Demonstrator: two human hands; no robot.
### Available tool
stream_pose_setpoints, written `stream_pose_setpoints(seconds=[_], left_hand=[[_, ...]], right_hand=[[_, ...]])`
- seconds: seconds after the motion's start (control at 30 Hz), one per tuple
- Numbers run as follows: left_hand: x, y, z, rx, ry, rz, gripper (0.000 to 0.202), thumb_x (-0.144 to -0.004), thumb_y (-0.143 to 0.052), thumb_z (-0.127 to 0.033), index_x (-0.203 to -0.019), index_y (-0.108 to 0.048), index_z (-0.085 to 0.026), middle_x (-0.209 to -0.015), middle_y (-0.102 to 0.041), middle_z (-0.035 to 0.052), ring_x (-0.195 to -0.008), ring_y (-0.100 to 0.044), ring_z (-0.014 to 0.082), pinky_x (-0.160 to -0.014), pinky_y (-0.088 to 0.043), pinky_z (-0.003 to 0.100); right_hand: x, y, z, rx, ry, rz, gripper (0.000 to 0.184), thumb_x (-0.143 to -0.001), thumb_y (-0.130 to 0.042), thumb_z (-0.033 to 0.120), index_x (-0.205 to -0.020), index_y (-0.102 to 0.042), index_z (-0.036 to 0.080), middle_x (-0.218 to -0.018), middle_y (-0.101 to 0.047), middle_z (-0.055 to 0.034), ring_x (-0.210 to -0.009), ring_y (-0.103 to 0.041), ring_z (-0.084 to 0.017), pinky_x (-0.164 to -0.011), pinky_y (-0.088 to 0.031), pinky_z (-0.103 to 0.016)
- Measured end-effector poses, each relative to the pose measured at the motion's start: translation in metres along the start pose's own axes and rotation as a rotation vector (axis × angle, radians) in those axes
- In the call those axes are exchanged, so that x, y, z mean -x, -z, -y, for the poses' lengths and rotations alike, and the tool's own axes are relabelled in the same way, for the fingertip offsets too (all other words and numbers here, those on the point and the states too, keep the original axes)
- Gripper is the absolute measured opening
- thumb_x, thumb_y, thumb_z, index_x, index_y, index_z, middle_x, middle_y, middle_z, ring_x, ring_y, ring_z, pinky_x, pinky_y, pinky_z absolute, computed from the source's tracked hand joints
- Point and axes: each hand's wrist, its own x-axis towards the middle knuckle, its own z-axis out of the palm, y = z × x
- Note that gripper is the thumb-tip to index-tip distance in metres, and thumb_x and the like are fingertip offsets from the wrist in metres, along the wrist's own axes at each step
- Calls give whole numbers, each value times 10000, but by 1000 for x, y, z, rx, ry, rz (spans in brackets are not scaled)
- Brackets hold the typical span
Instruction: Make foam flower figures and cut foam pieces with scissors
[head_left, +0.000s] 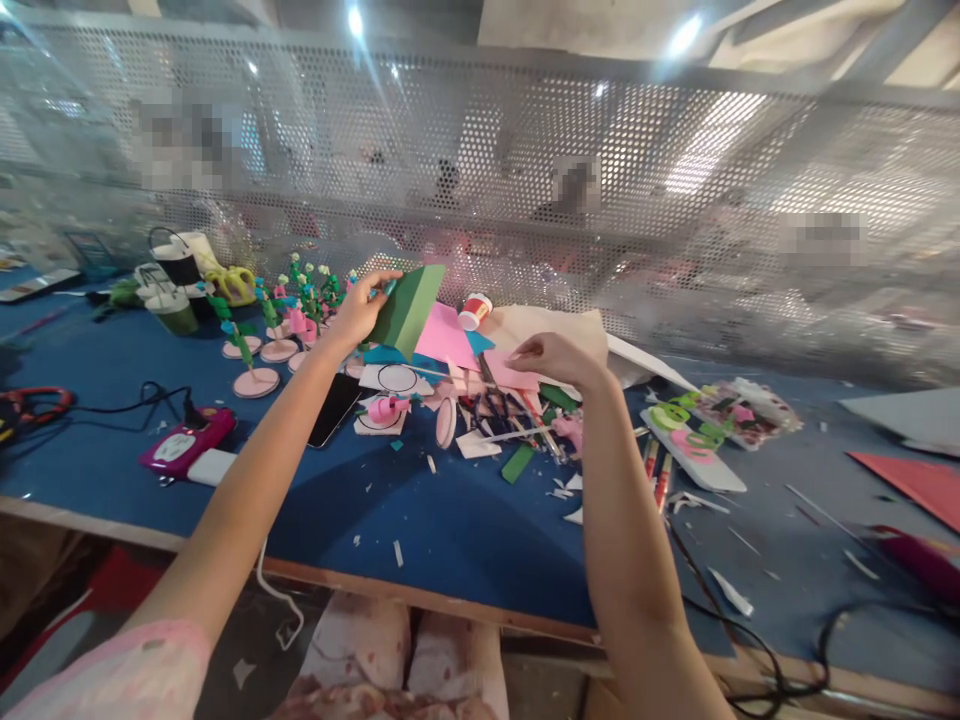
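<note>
My left hand [362,312] is closed on the edge of a green sheet [411,310], which has a crease and is raised above the table's back part. My right hand [553,358] hangs over a heap of craft scraps, fingertips drawn together in a pinch; anything between them is too small to make out. Below it are pink sheets [450,337], a green strip [518,463] and dark-handled tools partly buried in the heap. A small pink figure [386,409] and a pink disc [446,423] lie nearer me.
Several small flower models on round pink bases [256,382] stand at left. A black phone [335,410] lies partly behind my left forearm. A purple power strip [187,442] with cables sits at left. A red-white cup [475,311] tilts near the perforated metal screen [517,130].
</note>
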Motion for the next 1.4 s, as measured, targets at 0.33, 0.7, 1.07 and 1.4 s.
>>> stream_pose_setpoints(seconds=[0.33, 0.7, 1.07, 1.4], left_hand=[[-1, 1, -1, 49, 22, 76, 346, -798, -464, -37, -1053, -656, -170, -1132, -662, 46, -1106, -577, 175, -1039, -406, 335], [-3, 10, -4, 34, 7, 75, 322, -809, -486, -56, -1056, -659, -169, -1077, -665, 33, -1061, -580, 174, -1021, -414, 328], [-2, 10, -8, 21, 28, 103, 356, -796, -471, -35, -1075, -651, -164, -1107, -661, 49, -1058, -587, 174, -1007, -420, 334], [-2, 7, -7, 55, 7, 101, 363, -783, -467, -2, -1039, -661, -171, -1070, -662, 38, -1034, -589, 168, -995, -427, 323]], right_hand=[[49, -32, 64, 239, 220, 371, 732, -549, -769, 613, -1100, -617, 156, -1054, -649, -134, -996, -597, -336, -773, -485, -359], [110, -75, 47, 397, 145, 443, 1033, -508, -789, 90, -1437, -365, 249, -1458, -325, -226, -1337, -313, -486, -983, -354, -596], [122, -73, 67, 519, 199, 388, 862, -552, -743, 18, -1339, -426, 167, -1261, -469, -194, -1025, -579, -298, -780, -509, -334], [58, -35, 61, 555, 179, 127, 799, -640, -768, 269, -1320, -406, 56, -1208, -515, -233, -1146, -488, -410, -919, -445, -452]])
